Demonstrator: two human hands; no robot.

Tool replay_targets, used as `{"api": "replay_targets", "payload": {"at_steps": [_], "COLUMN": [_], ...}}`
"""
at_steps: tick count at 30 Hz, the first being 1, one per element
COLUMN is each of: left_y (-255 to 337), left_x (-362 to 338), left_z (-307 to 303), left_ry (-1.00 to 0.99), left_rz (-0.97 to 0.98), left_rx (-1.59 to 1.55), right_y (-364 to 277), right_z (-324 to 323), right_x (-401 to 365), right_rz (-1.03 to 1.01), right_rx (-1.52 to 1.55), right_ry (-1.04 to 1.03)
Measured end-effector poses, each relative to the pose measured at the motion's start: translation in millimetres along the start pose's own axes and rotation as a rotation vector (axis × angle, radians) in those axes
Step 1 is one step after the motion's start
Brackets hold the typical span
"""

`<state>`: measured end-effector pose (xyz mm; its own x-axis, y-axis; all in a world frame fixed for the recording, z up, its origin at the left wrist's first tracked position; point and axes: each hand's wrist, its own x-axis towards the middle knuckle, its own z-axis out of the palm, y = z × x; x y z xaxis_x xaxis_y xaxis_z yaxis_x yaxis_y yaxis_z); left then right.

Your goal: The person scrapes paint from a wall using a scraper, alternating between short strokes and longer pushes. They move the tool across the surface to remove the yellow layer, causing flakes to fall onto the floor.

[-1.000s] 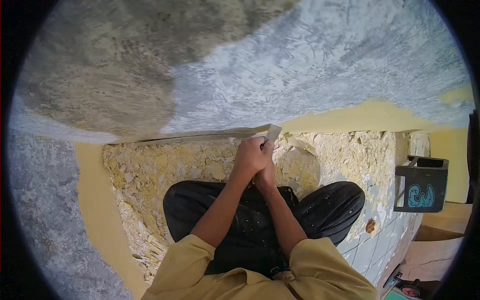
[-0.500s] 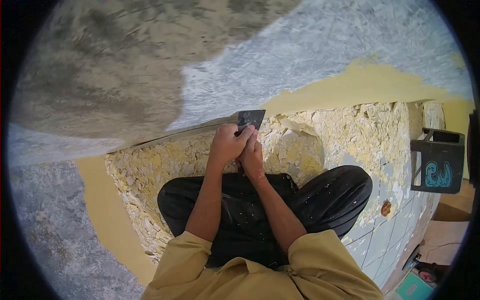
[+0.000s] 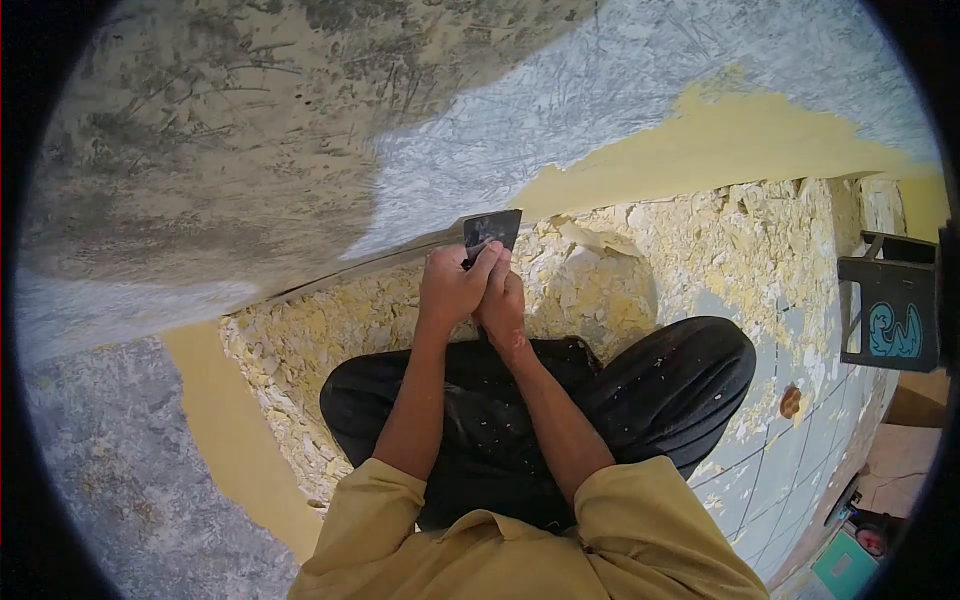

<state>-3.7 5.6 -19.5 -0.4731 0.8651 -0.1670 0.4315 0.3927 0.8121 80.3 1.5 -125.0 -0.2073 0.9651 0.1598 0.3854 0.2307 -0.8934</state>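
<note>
Both my left hand and right hand curl round the scraper at twelve o'clock; pushing too steeply could gouge the wall.

Shirt: plain mustard-tan, creased; lower centre of the frame.
Left sleeve: matching cloth, wide, ending near the elbow.
Right sleeve: same cut, folded toward the shoulder.
Trousers: black, strewn with small pale flecks; centre of the frame.
Left hand: bare.
Right hand: bare, pale flecks at the wrist.
</note>
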Motion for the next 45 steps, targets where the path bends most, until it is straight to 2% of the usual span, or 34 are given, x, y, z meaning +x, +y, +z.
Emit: {"api": "replay_targets", "payload": {"at_steps": [1, 2, 3, 4, 5, 7, 8, 9, 11, 12, 13, 14, 15, 16, 17, 18, 19, 20, 21, 22, 23, 27, 29, 31, 35, 39, 41, 45], "left_y": [-3.0, -10.8, -14.4, -19.1, -24.5, -8.2, 3.6, 27.0, 73.4, 78.6, 74.9, 62.7, 49.3, 31.6, 26.0, 19.1, 13.8, 9.0, 4.7, 3.9, 6.9, 9.9, 3.3, -0.9, 10.7, 15.2, 11.7, 4.8], "left_x": [0.0, 1.5, 4.1, 5.7, 7.2, 7.4, 5.1, 6.3, 13.0, 12.1, 8.6, 3.7, 3.1, -4.0, -11.1, -17.8, -19.5, -16.6, -12.5, -10.7, -11.0, -7.8, -6.5, -6.1, -6.3, -7.8, -8.6, -6.4], "left_z": [3.5, 10.1, 15.3, 18.5, 19.6, 12.1, 13.1, 11.1, 10.2, 14.9, 17.5, 19.2, 22.0, 30.7, 27.4, 21.7, 15.6, 7.3, -3.2, -9.4, -10.9, -10.4, -3.6, 0.5, -8.4, -10.1, -9.4, -5.1], "left_ry": [0.030, 0.031, 0.083, 0.135, 0.141, -0.024, 0.015, 0.020, 0.006, -0.065, -0.061, -0.072, -0.075, 0.065, 0.052, 0.112, 0.181, 0.186, 0.058, -0.072, -0.071, -0.059, -0.060, 0.018, -0.040, -0.055, -0.047, -0.029], "left_rz": [-0.004, -0.009, 0.072, 0.152, 0.147, 0.093, 0.186, 0.186, 0.303, 0.246, 0.244, 0.218, 0.206, 0.252, 0.241, 0.137, 0.041, 0.038, -0.054, -0.144, -0.144, -0.108, -0.078, -0.019, -0.040, -0.020, -0.011, 0.013], "left_rx": [-0.034, -0.026, -0.065, -0.104, -0.097, -0.119, -0.302, -0.299, -0.385, -0.413, -0.426, -0.295, -0.155, -0.202, -0.193, -0.179, -0.170, -0.172, -0.170, -0.166, -0.166, -0.078, -0.077, -0.131, -0.127, -0.158, -0.142, -0.215], "right_y": [2.1, 2.6, 1.8, 0.1, -1.6, -22.1, -36.5, -50.5, -59.6, -56.9, -54.6, -52.9, -49.1, -44.6, -42.5, -43.2, -42.7, -41.8, -47.7, -55.1, -60.1, -51.9, -42.4, -46.4, -53.6, -60.4, -59.4, -66.2], "right_z": [-0.8, -1.8, -2.3, -2.4, -2.8, -14.8, -26.0, -42.8, -74.9, -80.5, -82.0, -77.8, -61.9, -41.7, -29.8, -27.1, -25.2, -24.0, -26.1, -29.4, -31.3, -23.3, -18.8, -21.5, -27.3, -28.3, -30.3, -34.9], "right_x": [2.9, 6.5, 8.3, 8.2, 8.9, 18.4, 25.1, 41.1, 72.7, 69.6, 58.5, 48.1, 42.6, 29.9, 14.6, 5.4, 2.0, 1.4, 3.3, 6.5, 9.5, 6.1, 5.1, 5.7, 9.6, 11.9, 11.3, 12.7], "right_rz": [0.004, 0.113, 0.223, 0.228, 0.173, 0.061, 0.250, 0.248, 0.109, 0.101, 0.197, 0.292, 0.276, 0.212, 0.164, 0.183, 0.295, 0.398, 0.400, 0.525, 0.648, 0.563, 0.462, 0.464, 0.455, 0.432, 0.423, 0.507], "right_rx": [0.005, 0.114, 0.223, 0.230, 0.180, 0.071, 0.306, 0.310, 0.396, 0.376, 0.309, 0.253, 0.266, 0.482, 0.690, 0.689, 0.559, 0.425, 0.424, 0.461, 0.498, 0.585, 0.450, 0.413, 0.307, 0.410, 0.273, 0.353], "right_ry": [-0.002, -0.047, -0.094, -0.102, -0.036, 0.095, 0.097, 0.093, 0.130, 0.126, 0.121, 0.117, 0.119, 0.152, 0.186, 0.186, 0.045, -0.098, -0.105, -0.139, -0.169, -0.066, -0.049, -0.038, -0.039, 0.010, -0.069, -0.137]}}
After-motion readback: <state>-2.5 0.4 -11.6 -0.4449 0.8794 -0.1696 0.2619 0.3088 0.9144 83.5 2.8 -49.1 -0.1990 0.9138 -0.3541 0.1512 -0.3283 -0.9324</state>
